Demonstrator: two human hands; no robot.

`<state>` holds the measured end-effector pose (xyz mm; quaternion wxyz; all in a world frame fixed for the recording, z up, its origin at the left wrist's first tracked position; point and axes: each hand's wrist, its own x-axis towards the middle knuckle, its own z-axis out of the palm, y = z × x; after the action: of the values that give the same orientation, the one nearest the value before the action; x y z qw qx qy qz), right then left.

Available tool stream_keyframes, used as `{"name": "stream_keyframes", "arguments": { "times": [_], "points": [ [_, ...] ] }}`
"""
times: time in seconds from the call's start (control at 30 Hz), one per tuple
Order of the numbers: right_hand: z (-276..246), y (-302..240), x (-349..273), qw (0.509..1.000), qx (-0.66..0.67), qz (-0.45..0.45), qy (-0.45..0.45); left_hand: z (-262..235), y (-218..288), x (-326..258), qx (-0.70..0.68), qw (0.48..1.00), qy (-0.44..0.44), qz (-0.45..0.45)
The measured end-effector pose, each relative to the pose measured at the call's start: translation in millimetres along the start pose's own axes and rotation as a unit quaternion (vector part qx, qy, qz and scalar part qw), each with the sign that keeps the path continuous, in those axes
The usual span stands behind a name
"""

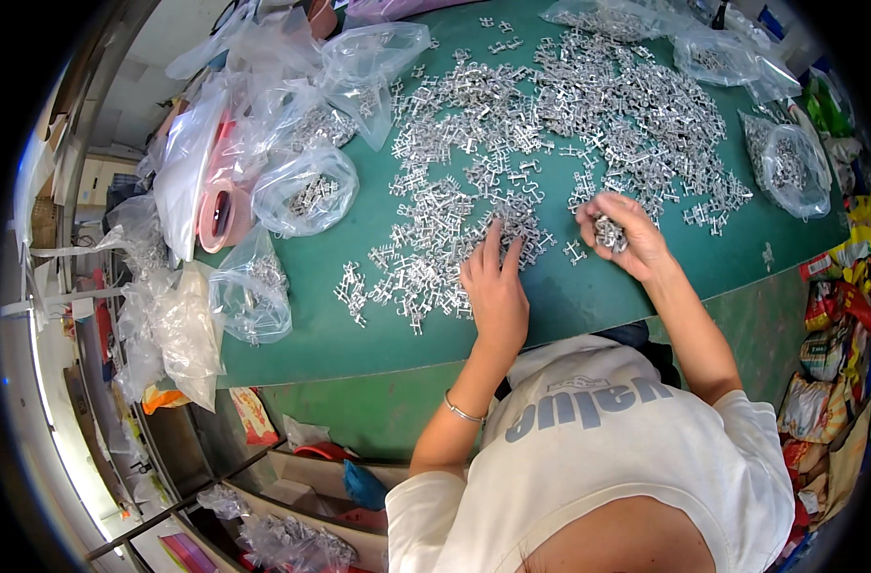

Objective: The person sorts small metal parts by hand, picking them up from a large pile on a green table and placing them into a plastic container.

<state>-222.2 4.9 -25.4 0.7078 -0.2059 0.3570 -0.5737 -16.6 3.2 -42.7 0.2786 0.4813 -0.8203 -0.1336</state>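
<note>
Small silvery metal pieces (426, 248) are heaped loosely across a green tabletop (321, 325). My left hand (500, 291) lies palm down at the near right edge of this heap, its fingers stretched apart and their tips among the pieces. To the right, my right hand (631, 234) curls round a small bunch of metal pieces (609, 232), held just over the table. One loose metal piece (574, 252) lies between the two hands. Beyond my right hand spreads a larger pile of metal pieces (636, 115).
Clear plastic bags with metal pieces stand on the left, among them an open bag (306, 191) and a smaller bag (252, 296), beside a pink container (223, 218). Another bag (788, 167) sits at the right edge. Colourful packets (827, 353) are piled beyond the table's right side.
</note>
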Motion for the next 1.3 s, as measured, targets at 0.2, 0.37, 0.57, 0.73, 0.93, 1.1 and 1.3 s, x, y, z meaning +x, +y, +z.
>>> {"name": "stream_keyframes", "arguments": {
  "times": [0.2, 0.37, 0.57, 0.73, 0.93, 1.1, 1.3],
  "points": [
    [23, 1, 39, 0.624, -0.737, -0.247, 0.071, 3, 3, -9, -0.016, 1.0, 0.001, 0.026],
    [28, 14, 57, 0.489, -0.829, -0.268, 0.032, -1, 6, -11, -0.026, 0.999, 0.009, 0.022],
    [17, -1, 51, 0.677, -0.683, -0.272, 0.029, -7, 6, -10, -0.098, 0.993, 0.062, -0.001],
    [16, -32, 39, 0.967, -0.253, -0.03, 0.02, -12, 2, -6, -0.131, 0.987, 0.085, -0.027],
    [2, -27, 50, 0.998, -0.058, -0.029, 0.006, -14, 5, -6, -0.144, 0.985, 0.085, -0.035],
    [-5, -22, 58, 0.99, 0.108, -0.025, -0.088, -15, 6, -5, -0.153, 0.984, 0.088, -0.03],
    [-13, -14, 62, 0.972, 0.213, -0.016, -0.097, -14, 8, -5, -0.144, 0.984, 0.108, -0.007]
  ]
}}
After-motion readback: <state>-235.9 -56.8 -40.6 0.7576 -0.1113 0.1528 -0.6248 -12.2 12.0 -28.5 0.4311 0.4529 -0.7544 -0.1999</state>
